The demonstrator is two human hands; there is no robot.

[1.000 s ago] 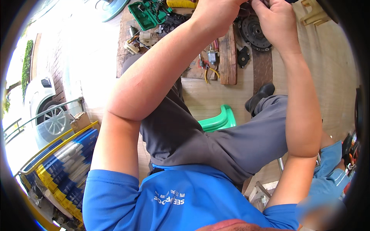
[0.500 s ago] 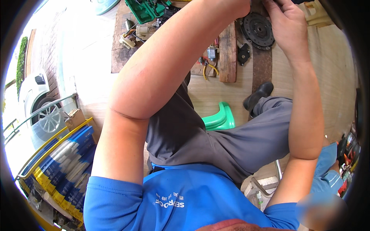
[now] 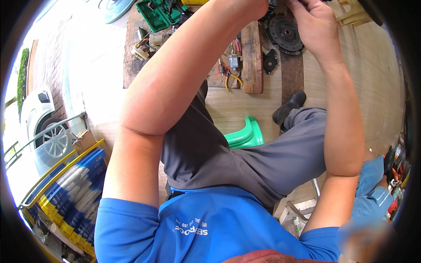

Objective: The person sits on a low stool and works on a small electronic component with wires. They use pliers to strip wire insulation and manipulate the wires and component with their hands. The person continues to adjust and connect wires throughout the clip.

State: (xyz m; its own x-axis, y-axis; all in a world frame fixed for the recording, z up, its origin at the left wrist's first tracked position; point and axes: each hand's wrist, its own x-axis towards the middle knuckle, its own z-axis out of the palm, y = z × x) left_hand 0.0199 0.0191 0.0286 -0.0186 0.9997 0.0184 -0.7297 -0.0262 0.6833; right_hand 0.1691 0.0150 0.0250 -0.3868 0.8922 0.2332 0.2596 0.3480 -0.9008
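Note:
My left hand (image 3: pixel 256 8) is at the top edge, its fingers out of frame, so its hold cannot be seen. Beside it, my right hand (image 3: pixel 313 28) has thumb and fingers closed together, pinched on something dark at the edge that I cannot make out. Just below them lies a round black clutch-like disc (image 3: pixel 285 34), with a small black part (image 3: pixel 270 61) beneath it. Left of these, a worn wooden board (image 3: pixel 252 68) bears an open green case (image 3: pixel 153 15), a metal motor (image 3: pixel 234 61), yellow-handled pliers (image 3: pixel 232 79) and assorted parts.
A green plastic stool (image 3: pixel 250 136) shows between my legs. Another person in blue shorts (image 3: pixel 370 175) is at lower right, beside assorted tools (image 3: pixel 394 171). A yellow-framed rack of blue packets (image 3: pixel 70 188) stands lower left. Outside are a railing (image 3: pixel 39 136) and white car (image 3: pixel 39 105).
My hands and forearms shifted right, then slightly back left, staying at the top edge. The background shifts slightly with the camera. My right fingers remain pinched.

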